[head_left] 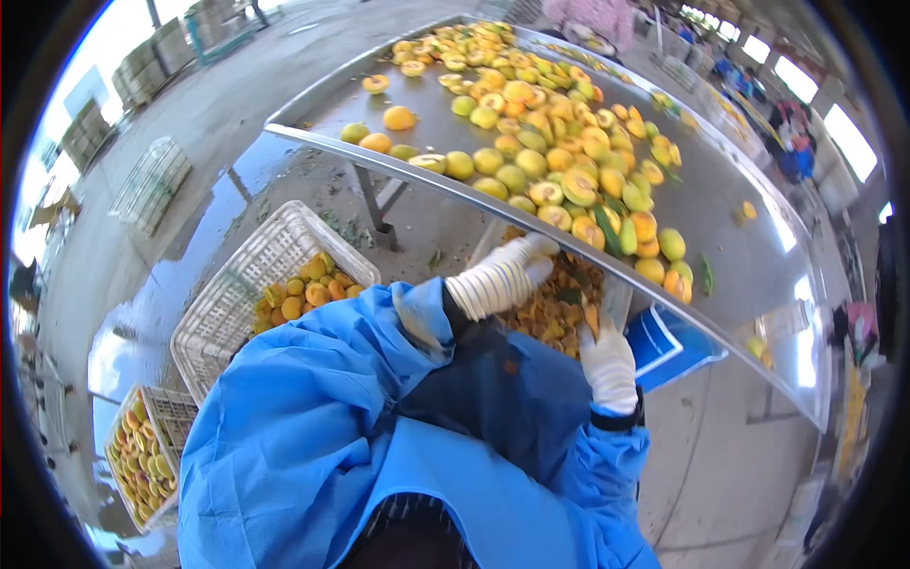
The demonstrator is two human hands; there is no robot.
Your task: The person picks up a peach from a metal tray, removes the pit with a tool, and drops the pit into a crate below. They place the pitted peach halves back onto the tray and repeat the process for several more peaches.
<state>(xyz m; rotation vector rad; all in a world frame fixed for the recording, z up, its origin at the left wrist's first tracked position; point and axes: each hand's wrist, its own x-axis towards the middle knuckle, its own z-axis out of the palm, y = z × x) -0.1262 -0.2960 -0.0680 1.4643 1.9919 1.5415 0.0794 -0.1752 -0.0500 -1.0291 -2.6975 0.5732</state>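
Observation:
I wear white knit gloves and a blue smock. My left hand reaches under the edge of the steel table, its fingers curled at the rim of a clear bin full of orange fruit scraps. Whether it grips anything is hidden. My right hand is over the same bin and pinches a small orange fruit piece at its fingertips. Several yellow and orange fruits, some halved, lie across the table above both hands.
A white plastic crate partly filled with fruit stands on the wet floor to the left, and another crate of halved fruit is nearer. A blue object lies under the table. Other people work at the far right.

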